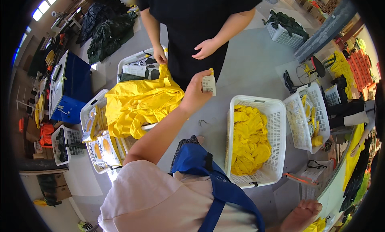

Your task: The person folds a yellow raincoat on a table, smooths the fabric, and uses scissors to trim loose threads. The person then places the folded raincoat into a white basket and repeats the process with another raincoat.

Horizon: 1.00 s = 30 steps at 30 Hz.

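My left hand (195,93) is stretched out ahead, its fingers pinching a white printed label (209,84); a small yellow bit shows at the label's top. Left of that hand, a yellow garment (140,101) lies heaped over white baskets, partly behind my forearm. Across from me a person in black holds one edge of the garment up in one hand (160,55). The person's other hand (207,48) hangs open above my left hand. At lower right my right hand (302,214) is loosely open with nothing visible in it, near some yellow material (317,225).
A white basket (278,143) of crumpled yellow garments stands right of my body. Another white basket (319,107) with packaged items is beyond it. Packaged garments (106,147) fill a basket at left, near a blue cabinet (72,87). Dark garments (106,35) are piled behind.
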{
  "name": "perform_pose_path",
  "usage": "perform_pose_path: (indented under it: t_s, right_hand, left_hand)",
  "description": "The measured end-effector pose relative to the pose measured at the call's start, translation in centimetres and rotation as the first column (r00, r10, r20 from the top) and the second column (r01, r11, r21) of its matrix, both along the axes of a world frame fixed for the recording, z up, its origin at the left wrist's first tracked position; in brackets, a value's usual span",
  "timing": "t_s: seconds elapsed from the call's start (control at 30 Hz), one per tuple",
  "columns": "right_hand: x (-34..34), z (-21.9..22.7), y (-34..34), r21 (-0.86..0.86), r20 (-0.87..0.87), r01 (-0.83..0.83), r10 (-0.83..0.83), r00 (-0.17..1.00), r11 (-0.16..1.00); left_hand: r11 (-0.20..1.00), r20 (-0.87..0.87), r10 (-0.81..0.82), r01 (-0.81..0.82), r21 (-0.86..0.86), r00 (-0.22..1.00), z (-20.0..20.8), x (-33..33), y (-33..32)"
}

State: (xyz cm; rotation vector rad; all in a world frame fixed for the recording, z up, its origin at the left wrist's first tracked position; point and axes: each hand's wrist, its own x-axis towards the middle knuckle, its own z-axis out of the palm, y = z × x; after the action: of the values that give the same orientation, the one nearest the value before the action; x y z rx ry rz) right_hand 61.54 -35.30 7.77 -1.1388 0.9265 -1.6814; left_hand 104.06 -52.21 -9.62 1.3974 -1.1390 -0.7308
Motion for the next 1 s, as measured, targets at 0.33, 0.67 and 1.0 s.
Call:
perform_pose_path:
  t_s: [0.33, 0.67, 1.0]
  right_hand:
    - [-11.1, -7.1, 10.8, 0.288, -0.494, 0.17, -0.006, 0.869, 0.943]
    - [-6.8, -12.3, 13.2, 0.579, -0.157, -0.386, 0.564, 0.811, 0.718]
    - [-17.8, -6.7, 18.4, 0.687, -0.513, 0.152, 0.326, 0.794, 0.71]
  left_hand:
    - [0.795, 0.053, -0.598, 0.583, 0.17, 0.8, 7.2, -19.9, 17.7]
    - [0.289, -0.202, -0.936, 0.957, 0.02, 0.287, 8.9, -25.5, 25.5]
    - [0.247, -0.5, -0.803, 0.944, 0.217, 0.325, 5.9, -26.0, 20.3]
